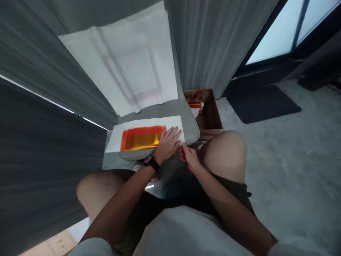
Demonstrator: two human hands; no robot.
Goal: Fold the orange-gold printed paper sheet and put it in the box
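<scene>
A white paper sheet (115, 137) with an orange painted block and a shiny gold foil panel, which looks like joss paper, lies on the grey chair seat (190, 131) before me. My left hand (167, 143), a dark watch at its wrist, rests flat on the sheet's right part with fingers spread. At the near right corner of the paper is my right hand (189, 157), its thumb and fingers closed on the edge. Its lower fingers are curled and partly in shadow.
A larger white sheet (130, 67) covers the chair's backrest. Beside the seat stands an open cardboard box (215, 113) holding orange-and-white papers (196, 108). Grey curtains (213, 39) hang behind. A dark mat (262, 103) lies on the concrete floor. My knees flank the seat.
</scene>
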